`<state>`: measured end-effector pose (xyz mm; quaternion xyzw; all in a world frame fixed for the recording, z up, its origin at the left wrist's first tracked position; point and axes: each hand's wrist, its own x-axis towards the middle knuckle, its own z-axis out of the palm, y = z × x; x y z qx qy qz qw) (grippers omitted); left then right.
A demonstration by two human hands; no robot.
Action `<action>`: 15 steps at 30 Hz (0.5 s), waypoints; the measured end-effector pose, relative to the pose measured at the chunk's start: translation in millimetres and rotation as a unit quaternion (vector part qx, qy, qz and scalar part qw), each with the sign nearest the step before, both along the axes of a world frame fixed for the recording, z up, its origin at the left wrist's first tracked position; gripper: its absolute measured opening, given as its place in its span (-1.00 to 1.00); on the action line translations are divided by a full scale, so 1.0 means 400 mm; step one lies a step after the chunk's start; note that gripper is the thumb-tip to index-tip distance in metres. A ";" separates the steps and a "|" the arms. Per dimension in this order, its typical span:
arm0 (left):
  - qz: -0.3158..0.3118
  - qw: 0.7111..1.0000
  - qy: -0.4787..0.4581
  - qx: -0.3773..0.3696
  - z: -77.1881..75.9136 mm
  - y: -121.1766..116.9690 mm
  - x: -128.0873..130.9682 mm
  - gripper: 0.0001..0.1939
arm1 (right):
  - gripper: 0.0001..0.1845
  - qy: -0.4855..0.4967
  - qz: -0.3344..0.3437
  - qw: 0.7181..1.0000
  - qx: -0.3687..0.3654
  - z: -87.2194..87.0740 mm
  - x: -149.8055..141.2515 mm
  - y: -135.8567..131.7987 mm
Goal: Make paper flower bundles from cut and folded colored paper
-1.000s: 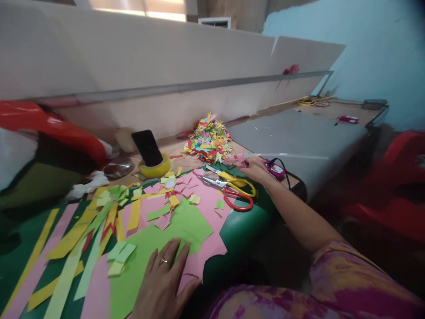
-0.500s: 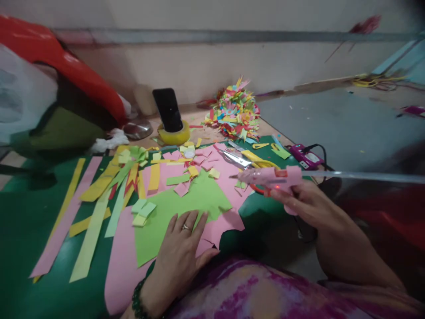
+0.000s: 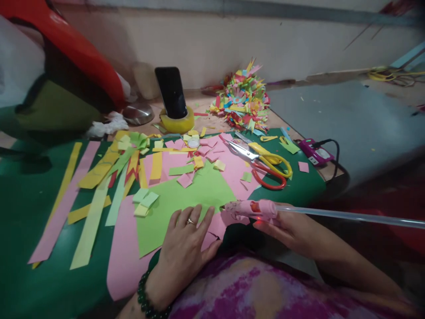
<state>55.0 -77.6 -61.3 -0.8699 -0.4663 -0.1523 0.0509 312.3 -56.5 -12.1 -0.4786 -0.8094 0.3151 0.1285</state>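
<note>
Glue stick [image 3: 348, 217] runs off the right edge, its far end cut off. Part of the right hand [image 3: 292, 228] is hidden behind the gun [image 3: 254, 209], so its grip is only partly seen, but it is closed around the gun. Green sheet [image 3: 186, 195] is partly covered by the left hand [image 3: 186, 235], which lies flat, palm down, clamped on nothing; it also hides some of the pink paper [image 3: 124, 257] beneath. Red-handled scissors [image 3: 268, 176] overlap a yellow pair [image 3: 275, 160], hiding part of it. The hands are apart. The gun lies between them, nozzle toward the left fingertips, near the sheet's right edge; whether it touches the paper, I cannot tell. The sheet is under the left hand, left of the right one.
</note>
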 end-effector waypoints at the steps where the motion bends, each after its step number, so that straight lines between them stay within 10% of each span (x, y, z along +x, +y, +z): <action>1: 0.000 1.000 0.000 0.002 0.000 0.000 0.001 -0.49 | -0.56 -0.008 0.004 1.000 0.001 -0.004 0.000 -0.001; 15: 0.004 1.000 0.003 -0.028 0.003 -0.003 0.001 -0.49 | -0.54 -0.031 0.023 0.998 0.054 -0.002 -0.008 -0.003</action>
